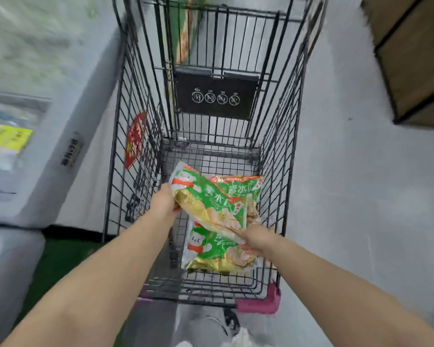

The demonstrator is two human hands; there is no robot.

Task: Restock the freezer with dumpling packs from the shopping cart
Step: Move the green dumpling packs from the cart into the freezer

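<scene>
A black wire shopping cart (135, 101) stands in front of me with green, white and gold dumpling packs in its basket. My left hand (164, 200) grips the left edge of the top dumpling pack (211, 201), which is lifted and tilted. My right hand (254, 239) holds the same pack at its lower right corner. Another dumpling pack (211, 249) lies flat on the cart floor under it, and a third pack (246, 186) shows behind the top one. The white chest freezer (48, 136) stands to the left of the cart.
The freezer's glass lid (8, 146) shows yellow and white goods inside, blurred. A brown cardboard-coloured shelf unit (416, 61) stands at the upper right. Grey floor lies to the right of the cart. The cart has a pink corner bumper (266, 301) near my legs.
</scene>
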